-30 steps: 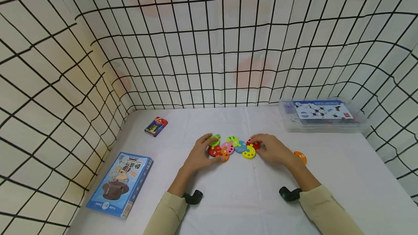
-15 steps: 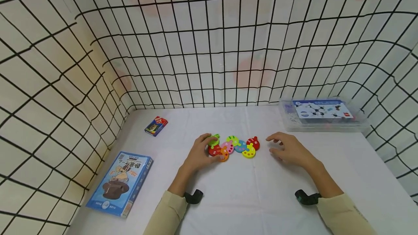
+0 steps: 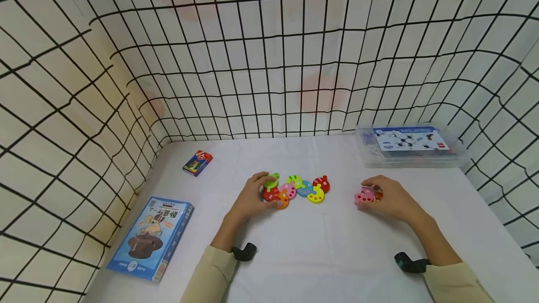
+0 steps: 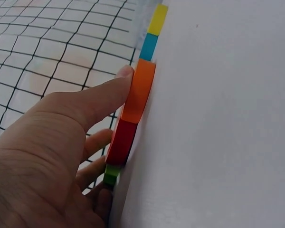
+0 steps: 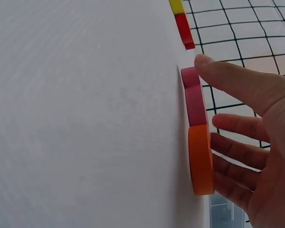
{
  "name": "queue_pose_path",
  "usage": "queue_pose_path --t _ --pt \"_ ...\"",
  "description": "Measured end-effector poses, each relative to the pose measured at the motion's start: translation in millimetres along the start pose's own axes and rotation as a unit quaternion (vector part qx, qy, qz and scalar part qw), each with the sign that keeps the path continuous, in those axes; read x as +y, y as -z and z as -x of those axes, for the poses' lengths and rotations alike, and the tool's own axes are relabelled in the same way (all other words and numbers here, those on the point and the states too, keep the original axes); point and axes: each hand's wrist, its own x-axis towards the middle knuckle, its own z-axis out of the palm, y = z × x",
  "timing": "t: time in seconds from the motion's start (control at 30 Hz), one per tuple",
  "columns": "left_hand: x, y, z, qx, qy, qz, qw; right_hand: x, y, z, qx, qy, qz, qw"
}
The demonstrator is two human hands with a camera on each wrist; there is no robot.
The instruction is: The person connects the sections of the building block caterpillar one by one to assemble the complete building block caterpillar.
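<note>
A chain of flat, round, coloured number puzzle pieces lies joined on the white tabletop. My left hand (image 3: 250, 196) holds its left end, fingers at the green piece (image 3: 271, 183) and thumb on the orange piece (image 4: 141, 90), with the red piece (image 4: 121, 142) between them. At the chain's right end is another red piece (image 3: 322, 184), beside a yellow one (image 3: 316, 195). Farther right, apart from the chain, my right hand (image 3: 391, 196) grips a pink piece (image 3: 363, 197) and an orange piece (image 5: 200, 159), which touch each other. Its palm partly covers the orange one in the head view.
A blue game box (image 3: 149, 237) lies at the left, with a small red and blue card box (image 3: 197, 162) behind it. A clear plastic case (image 3: 412, 158) stands at the back right. Black wire mesh (image 3: 290, 50) surrounds the table's back and sides.
My right hand let go of the chain's red end piece, moved right and took hold of the pink and orange pieces. The left hand stayed at the chain; the head view shifted slightly.
</note>
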Motion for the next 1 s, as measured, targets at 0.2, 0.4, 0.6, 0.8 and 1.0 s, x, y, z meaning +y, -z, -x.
queue_pose_path --t 0.2,0.4,0.6,0.8,1.0 --pt "-2.4 1.7 1.1 -0.009 -0.003 0.002 0.9999 0 -3.5 -1 0.005 0.004 0.006 1.0" --pt "-2.0 2.3 2.1 -0.009 -0.012 0.009 0.9999 -1 -5.7 -3 0.0 0.029 -0.012 1.0" --pt "-2.5 1.4 0.9 -0.009 -0.009 0.007 0.9999 -3 -7.9 -6 0.012 0.034 0.0 0.999" --pt "-3.0 0.8 0.5 -0.008 -0.007 0.011 0.9999 -7 -12.3 -11 0.009 -0.007 0.02 1.0" --pt "-2.9 1.1 0.7 -0.006 -0.014 0.014 0.9998 -9 -11.5 -11 0.003 0.007 0.012 1.0"
